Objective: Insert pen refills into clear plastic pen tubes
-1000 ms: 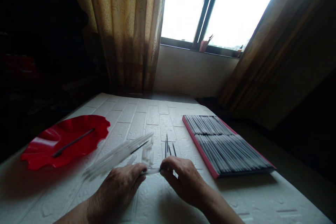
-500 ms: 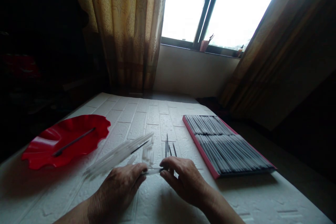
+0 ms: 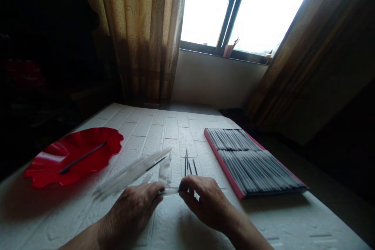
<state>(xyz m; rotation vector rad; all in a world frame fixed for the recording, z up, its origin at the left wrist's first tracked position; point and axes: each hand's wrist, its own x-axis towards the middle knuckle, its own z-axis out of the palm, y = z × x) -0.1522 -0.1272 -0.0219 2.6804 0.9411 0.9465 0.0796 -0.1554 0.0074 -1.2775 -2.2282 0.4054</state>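
Between my two hands a thin, clear tube [image 3: 171,192] is held level, just above the table. My left hand [image 3: 139,205] pinches its left end between thumb and fingers. At the other end, my right hand [image 3: 206,199] is closed around a small dark tip, partly hidden by the fingertips. Several thin black rods [image 3: 187,164] poke up behind my right fingers; their lower ends are hidden. Beyond my left hand lies a loose bundle of long clear tubes [image 3: 129,174], with one dark rod among them. Shorter clear pieces [image 3: 165,174] lie beside that bundle.
On the right, a shallow red-sided box [image 3: 224,174] holds two rows of many slim grey sticks. A red wavy-edged dish [image 3: 49,164] at the left carries a single dark stick [image 3: 83,158]. The white table [image 3: 181,129] has a brick pattern. Curtains and a window stand behind.
My right hand has shifted very slightly, and its fingers now cover more of the dark tip. My left hand and the other things stay where they were.
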